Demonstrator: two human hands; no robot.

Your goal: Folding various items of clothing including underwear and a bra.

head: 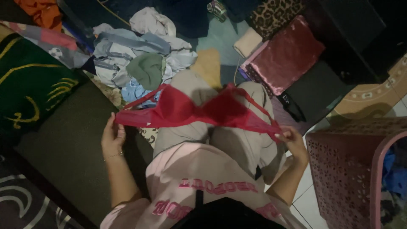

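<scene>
A red bra (193, 109) is stretched wide over my lap, above my grey-trousered knees. My left hand (112, 136) grips its left band end. My right hand (290, 138) pinches the right band end. The straps loop upward toward a heap of clothes. I sit on the floor in a pink shirt.
A pile of loose clothes (140, 59) in grey, blue and green lies ahead on the left. Folded items, among them a dark red satin piece (286, 55) and a leopard-print cloth (273, 15), lie ahead on the right. A perforated maroon laundry basket (352, 169) stands at my right. A green patterned cushion (29, 85) is on the left.
</scene>
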